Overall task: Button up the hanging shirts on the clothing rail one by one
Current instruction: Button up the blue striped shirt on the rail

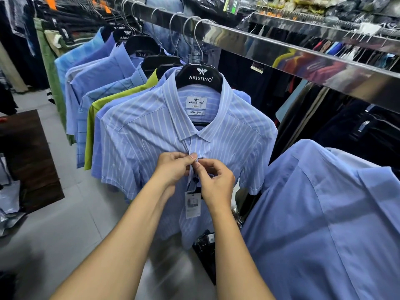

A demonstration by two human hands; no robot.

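A light blue shirt with white stripes (138,135) hangs facing me on a black hanger (200,76) from the shiny metal rail (281,53). Its collar is closed and the front lies open below my hands. My left hand (173,167) pinches the left edge of the placket just below the collar. My right hand (214,180) pinches the right edge at the same spot, fingertips touching those of the left. A dark button (195,180) shows just under the fingers. A white price tag (192,204) dangles lower down.
Several more shirts, blue and one lime green (95,131), hang in a row behind to the left. A plain blue shirt (324,213) hangs close at the right. Dark clothes fill a second rail (324,24) behind. A dark wooden bench (28,156) stands on the tiled floor at the left.
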